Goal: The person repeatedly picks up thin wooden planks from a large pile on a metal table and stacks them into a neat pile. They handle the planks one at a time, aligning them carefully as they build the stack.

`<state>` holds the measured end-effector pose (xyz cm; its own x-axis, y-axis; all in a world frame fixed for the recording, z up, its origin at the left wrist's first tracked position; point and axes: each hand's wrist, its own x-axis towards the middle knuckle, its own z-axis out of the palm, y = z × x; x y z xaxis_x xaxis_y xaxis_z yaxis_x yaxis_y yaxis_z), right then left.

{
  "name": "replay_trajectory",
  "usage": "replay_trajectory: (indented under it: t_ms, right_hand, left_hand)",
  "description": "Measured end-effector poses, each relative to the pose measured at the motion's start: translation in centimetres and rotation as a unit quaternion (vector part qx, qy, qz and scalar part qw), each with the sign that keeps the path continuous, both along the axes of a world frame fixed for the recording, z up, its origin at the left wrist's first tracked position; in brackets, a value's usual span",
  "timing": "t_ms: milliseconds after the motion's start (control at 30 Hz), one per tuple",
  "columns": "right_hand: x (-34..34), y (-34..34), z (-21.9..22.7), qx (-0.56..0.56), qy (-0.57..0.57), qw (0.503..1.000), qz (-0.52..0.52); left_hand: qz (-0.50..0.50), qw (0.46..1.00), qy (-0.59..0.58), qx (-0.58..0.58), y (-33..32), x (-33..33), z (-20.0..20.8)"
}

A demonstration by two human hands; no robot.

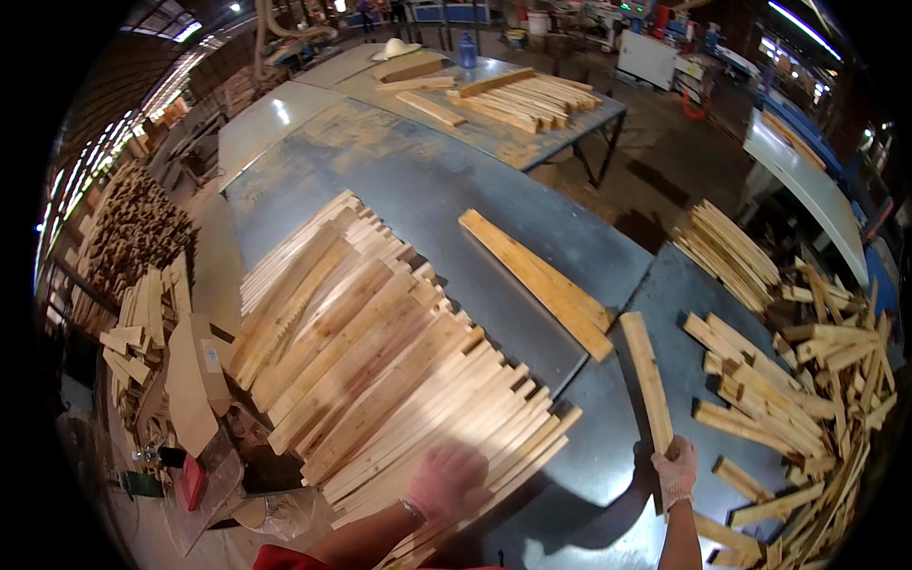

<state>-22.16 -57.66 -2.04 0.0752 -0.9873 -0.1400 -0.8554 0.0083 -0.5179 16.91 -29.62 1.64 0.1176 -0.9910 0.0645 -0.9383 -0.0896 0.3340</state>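
Observation:
My right hand [676, 472], in a pale pinkish glove, is closed round the near end of a wooden strip [646, 375]. That strip points away from me over the metal table [608, 465]. My left hand [448, 483], gloved alike, is over the near part of a wide row of wooden strips [408, 418] laid side by side. Motion smears its fingers, so their pose does not show. Broader, darker boards [356, 332] lie across the row's middle. Beyond the strip in my right hand, a few yellowish boards [537, 285] rest on the metal surface.
Loose short wood pieces [760, 380] and a tangled wood heap [845, 380] lie at the right. More strips [532, 100], a blue bottle [467, 50] and a pale hat [395, 48] are on the far table. An open cardboard box [195, 380] stands left.

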Motion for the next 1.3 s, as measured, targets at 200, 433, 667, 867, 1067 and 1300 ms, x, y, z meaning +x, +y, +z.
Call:
replay_trajectory:
  t_ms: [200, 433, 667, 867, 1067, 1300]
  right_hand:
    - [18.0, -8.6, 5.7, -0.018, -0.093, 0.989, 0.116]
    - [33.9, -14.4, 1.5, -0.120, 0.149, 0.939, 0.285]
    - [33.5, -17.2, 0.2, -0.164, 0.188, 0.915, 0.318]
    - [31.8, -17.3, 1.7, -0.009, 0.101, 0.948, 0.303]
    - [16.0, -6.0, 6.4, 0.167, -0.156, 0.961, 0.155]
    - [7.6, 20.4, 3.0, 0.328, -0.489, 0.801, -0.110]
  left_hand:
    - [-0.025, 0.997, -0.003, 0.067, -1.7, 0.4, 1.5]
    - [-0.016, 0.999, 0.016, -0.025, -2.2, 0.1, 0.6]
    - [-0.021, 0.998, 0.060, 0.022, -1.2, 0.4, 0.2]
    - [-0.017, 0.999, 0.026, 0.020, -0.4, 0.3, 1.7]
    - [-0.030, 0.996, 0.056, -0.056, -0.7, 0.2, 2.4]
    - [-0.043, 0.992, -0.099, -0.062, 1.2, 0.8, -5.8]
